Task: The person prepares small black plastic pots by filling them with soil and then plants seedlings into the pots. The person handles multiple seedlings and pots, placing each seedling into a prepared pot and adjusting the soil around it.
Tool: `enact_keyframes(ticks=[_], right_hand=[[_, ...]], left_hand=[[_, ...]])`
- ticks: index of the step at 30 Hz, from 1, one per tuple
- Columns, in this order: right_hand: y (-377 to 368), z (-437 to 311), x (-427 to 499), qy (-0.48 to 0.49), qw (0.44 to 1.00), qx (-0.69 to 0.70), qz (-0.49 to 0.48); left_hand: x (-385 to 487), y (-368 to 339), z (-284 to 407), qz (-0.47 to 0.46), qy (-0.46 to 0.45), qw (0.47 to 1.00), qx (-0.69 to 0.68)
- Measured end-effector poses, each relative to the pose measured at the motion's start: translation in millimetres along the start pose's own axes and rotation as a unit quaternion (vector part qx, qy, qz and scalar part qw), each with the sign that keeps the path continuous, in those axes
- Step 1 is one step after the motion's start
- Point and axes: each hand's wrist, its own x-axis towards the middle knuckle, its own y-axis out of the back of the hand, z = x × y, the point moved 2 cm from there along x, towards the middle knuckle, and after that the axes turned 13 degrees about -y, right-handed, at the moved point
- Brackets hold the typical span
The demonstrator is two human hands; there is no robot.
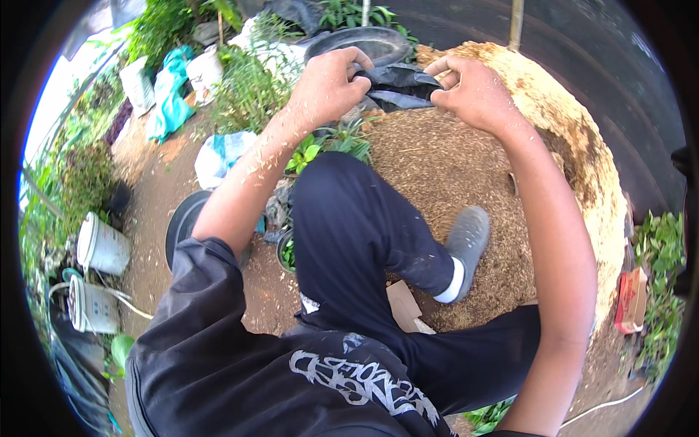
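Observation:
Between my two hands a black plastic grow bag (401, 76) is stretched with its mouth spread apart. My left hand (336, 82) pinches one side of the rim between thumb and fingers. On the opposite side, my right hand (472, 90) grips the rim in the same way. The bag's inside looks dark, and what it holds cannot be made out. Pale husk flecks cling to both hands and to my left forearm. Below and beyond the bag spreads a heap of brown husk-like material (420, 158), paler along its right edge.
A black round basin (360, 43) lies behind the bag. Potted plants (344, 139) stand beside my raised knee. White buckets (104, 246) and filled sacks (205, 71) line the left. A red box (631, 300) sits at right. Dark sheeting (611, 82) bounds the heap.

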Motion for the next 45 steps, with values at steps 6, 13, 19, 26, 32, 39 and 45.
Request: enact_keyframes(ticks=[6,13,19,26,32,39,45], right_hand=[[25.8,103.5,-21.4,-0.080,0.988,0.109,-0.077],[-0.5,208.5,-50.9,-0.197,0.975,0.085,-0.064],[-44.9,272.1,-58.2,-0.288,0.951,-0.007,-0.115],[-101.3,283.4,-42.4,-0.256,0.954,-0.030,-0.153],[-101.1,258.4,-43.9,-0.219,0.965,-0.044,-0.137],[-73.5,239.1,-69.3,-0.190,0.962,-0.081,-0.179],[-73.0,261.2,-62.6,-0.250,0.949,-0.058,-0.183]], left_hand=[[53.5,-99.1,64.3,-0.197,-0.218,0.956,-0.012],[52.5,-202.4,111.9,-0.352,-0.091,0.919,-0.155],[57.4,-265.0,101.6,-0.247,-0.265,0.931,-0.034],[23.4,-296.2,65.5,-0.386,-0.161,0.907,-0.053],[7.0,-301.7,53.7,-0.298,-0.222,0.918,-0.136],[-8.2,-283.9,33.3,-0.349,-0.188,0.885,-0.243],[-12.5,-268.1,49.9,-0.398,-0.253,0.861,-0.192]])
